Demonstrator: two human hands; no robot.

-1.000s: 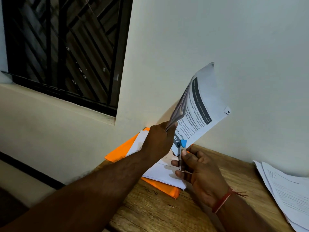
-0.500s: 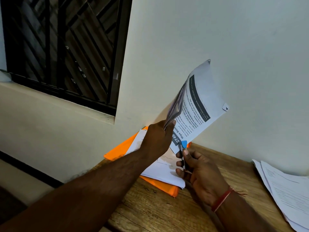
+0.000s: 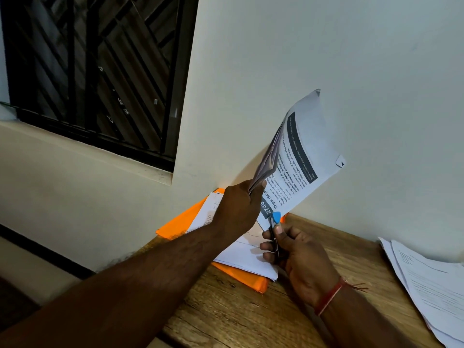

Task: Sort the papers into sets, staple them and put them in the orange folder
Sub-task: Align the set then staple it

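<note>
My left hand (image 3: 239, 205) grips a set of printed papers (image 3: 300, 159) by its lower edge and holds it tilted up in front of the wall. My right hand (image 3: 293, 249) grips a small stapler (image 3: 275, 224) with a blue tip, whose jaws sit on the lower corner of that set. Under both hands an orange folder (image 3: 175, 226) lies on the wooden table (image 3: 251, 315), with white sheets (image 3: 241, 257) lying on it. The stapler's body is mostly hidden by my fingers.
A loose pile of white papers (image 3: 431, 287) lies at the table's right side against the wall. A dark barred window (image 3: 95, 71) is at the upper left. The table's left edge drops off near the folder.
The held set has shifted slightly, and the stapler stays on its lower corner. My right fingers have drawn a little tighter round the stapler.
</note>
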